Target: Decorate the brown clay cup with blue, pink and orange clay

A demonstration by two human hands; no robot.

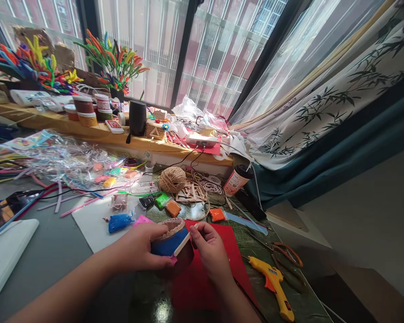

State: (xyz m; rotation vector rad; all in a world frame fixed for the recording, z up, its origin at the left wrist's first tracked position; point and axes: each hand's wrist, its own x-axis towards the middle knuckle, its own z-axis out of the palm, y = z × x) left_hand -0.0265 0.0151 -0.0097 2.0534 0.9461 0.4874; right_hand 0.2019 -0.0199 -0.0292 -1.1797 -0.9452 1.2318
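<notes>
1. The left hand (139, 249) grips a small round pot (171, 242) low over the desk (54, 251), its fingers clamped around the blue side, thumb near the rim.
2. The right hand (210, 249) pinches a flat wooden stick (185, 242) against the pot's wall, fingers closed on its upper end.
3. The pot hangs above a red sheet (232, 255) lying on the desk.
4. A yellow glue gun (274, 285) lies to the right of the sheet, with orange-handled scissors (287, 255) just beyond it.
5. Behind the pot sit a ball of twine (172, 179), a pile of wooden sticks (191, 194), and small packets of coloured clay (170, 205).
6. A blue clay lump (119, 221) rests on a white board (94, 224) to the left.
</notes>
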